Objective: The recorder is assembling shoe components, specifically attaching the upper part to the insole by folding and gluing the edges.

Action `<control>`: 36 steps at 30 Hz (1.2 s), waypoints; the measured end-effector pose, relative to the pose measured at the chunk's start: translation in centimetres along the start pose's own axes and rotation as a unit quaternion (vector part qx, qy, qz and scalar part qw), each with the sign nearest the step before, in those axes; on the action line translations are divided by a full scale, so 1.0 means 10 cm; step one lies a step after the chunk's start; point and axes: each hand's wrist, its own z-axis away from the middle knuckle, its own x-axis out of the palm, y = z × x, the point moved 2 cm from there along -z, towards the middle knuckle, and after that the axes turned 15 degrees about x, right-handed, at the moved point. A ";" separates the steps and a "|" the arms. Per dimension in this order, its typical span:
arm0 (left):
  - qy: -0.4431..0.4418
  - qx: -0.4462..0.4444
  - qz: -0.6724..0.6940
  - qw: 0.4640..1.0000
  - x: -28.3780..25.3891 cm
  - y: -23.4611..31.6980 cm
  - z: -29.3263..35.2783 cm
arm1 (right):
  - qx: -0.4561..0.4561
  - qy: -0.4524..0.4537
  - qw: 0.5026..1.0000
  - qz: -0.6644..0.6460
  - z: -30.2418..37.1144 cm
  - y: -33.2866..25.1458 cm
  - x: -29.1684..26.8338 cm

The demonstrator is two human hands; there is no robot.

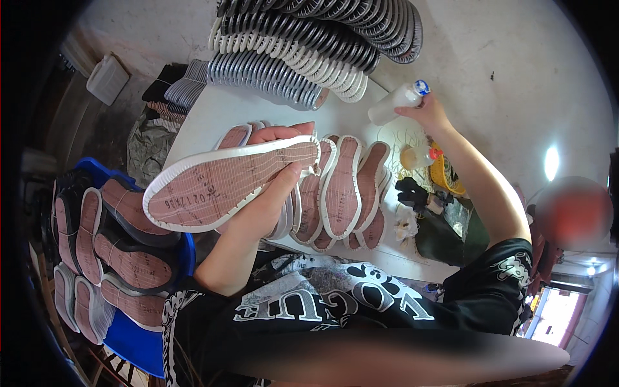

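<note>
My left hand [261,209] is closed around the heel end of a shoe sole [216,187] with a white rim and a brown-pink checked inside, thumb on top and fingers on the far side. The sole tilts above the table's left part. On the right, my right hand [431,117] grips a translucent plastic bottle [389,107] with a blue-and-white cap. The bottle leans with its cap end toward my hand. Between the hands, several white-rimmed soles [342,187] lie overlapping on the white table [200,126].
Rows of nested black, white and grey soles [271,77] line the table's far side. A squat bottle with an orange-red cap [416,158] stands near a yellow basket [446,173] and dark cloth [435,238]. At left, a blue chair [132,342] bears more soles; folded fabric [184,90] lies beyond.
</note>
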 end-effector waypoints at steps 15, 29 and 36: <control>0.004 -0.115 -0.214 0.970 -0.25 0.04 -0.20 | 0.033 0.072 0.997 -0.006 -0.62 0.43 -0.03; -0.035 -0.142 -0.169 0.975 -0.10 0.16 -0.20 | -0.066 -0.192 0.959 0.197 2.35 -1.12 -0.19; -0.096 -0.171 -0.091 0.976 0.40 0.17 0.05 | -0.098 -0.344 0.929 -0.091 2.86 -0.37 0.62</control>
